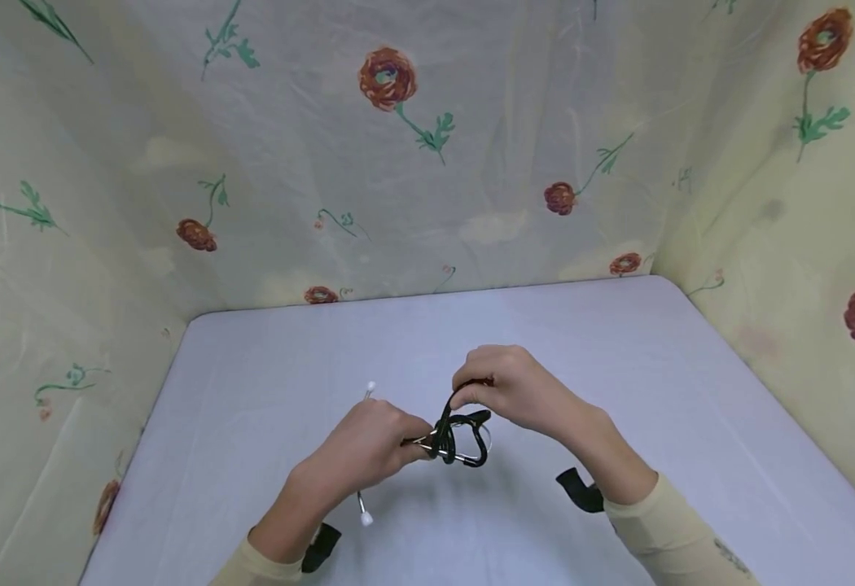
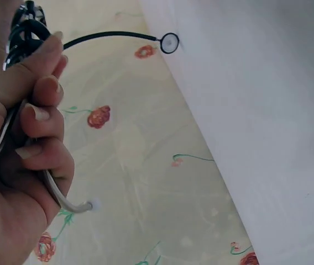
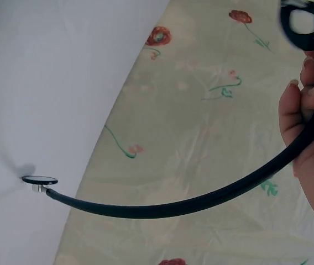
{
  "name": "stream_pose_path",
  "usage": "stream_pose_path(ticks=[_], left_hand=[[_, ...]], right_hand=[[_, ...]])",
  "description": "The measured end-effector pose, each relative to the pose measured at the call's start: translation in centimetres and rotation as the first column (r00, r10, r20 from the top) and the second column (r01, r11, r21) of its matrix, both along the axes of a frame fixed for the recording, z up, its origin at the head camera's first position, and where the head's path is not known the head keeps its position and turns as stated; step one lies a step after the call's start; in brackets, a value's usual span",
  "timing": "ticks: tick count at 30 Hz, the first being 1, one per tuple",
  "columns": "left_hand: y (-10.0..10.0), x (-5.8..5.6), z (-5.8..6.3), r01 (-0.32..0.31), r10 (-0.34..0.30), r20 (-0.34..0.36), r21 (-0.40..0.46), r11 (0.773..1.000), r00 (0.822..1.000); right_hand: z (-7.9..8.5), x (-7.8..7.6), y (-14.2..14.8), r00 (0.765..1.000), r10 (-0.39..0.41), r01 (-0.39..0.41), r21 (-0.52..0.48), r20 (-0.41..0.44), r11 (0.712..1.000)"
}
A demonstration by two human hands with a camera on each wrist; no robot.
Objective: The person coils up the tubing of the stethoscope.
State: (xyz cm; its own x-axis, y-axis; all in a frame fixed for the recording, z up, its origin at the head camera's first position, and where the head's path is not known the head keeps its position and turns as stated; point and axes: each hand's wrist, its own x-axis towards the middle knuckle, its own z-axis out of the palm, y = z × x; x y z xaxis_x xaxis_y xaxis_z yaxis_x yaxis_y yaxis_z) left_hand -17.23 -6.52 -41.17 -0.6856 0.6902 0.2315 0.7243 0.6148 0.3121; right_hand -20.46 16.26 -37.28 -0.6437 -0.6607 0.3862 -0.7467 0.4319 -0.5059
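Observation:
A stethoscope with black tubing is held over the table between both hands. My left hand grips its metal ear tubes; white ear tips stick out on either side of the fist. The tubing is wound in several turns just beyond the left thumb, beside a black loop with a silver edge. Above the coil, my right hand pinches a stretch of tubing between thumb and fingers. From that hand the free tubing curves down to the round chest piece in the right wrist view.
A white-covered table lies under the hands. Cloth walls with a flower print rise at its back and sides. Black pieces show near each wrist.

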Motion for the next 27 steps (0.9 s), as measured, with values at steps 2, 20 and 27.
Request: stream_pose_path(ticks=[2, 20, 27], left_hand=[[-0.1, 0.3, 0.4, 0.026, -0.026, 0.004, 0.015, 1.000, 1.000], [-0.3, 0.8, 1.1, 0.118, -0.129, 0.043, 0.200, 0.973, 0.991], [-0.4, 1.1, 1.5, 0.092, -0.119, 0.071, 0.300, 0.949, 0.990]], right_hand=[[0.1, -0.1, 0.1, 0.999, 0.003, -0.003, -0.004, 0.054, 1.000], [-1.5, -0.7, 0.5, 0.967, -0.028, 0.034, -0.021, 0.252, 0.999], [-2.6, -0.4, 0.5, 0.958, -0.039, 0.036, 0.017, 0.283, 0.999]])
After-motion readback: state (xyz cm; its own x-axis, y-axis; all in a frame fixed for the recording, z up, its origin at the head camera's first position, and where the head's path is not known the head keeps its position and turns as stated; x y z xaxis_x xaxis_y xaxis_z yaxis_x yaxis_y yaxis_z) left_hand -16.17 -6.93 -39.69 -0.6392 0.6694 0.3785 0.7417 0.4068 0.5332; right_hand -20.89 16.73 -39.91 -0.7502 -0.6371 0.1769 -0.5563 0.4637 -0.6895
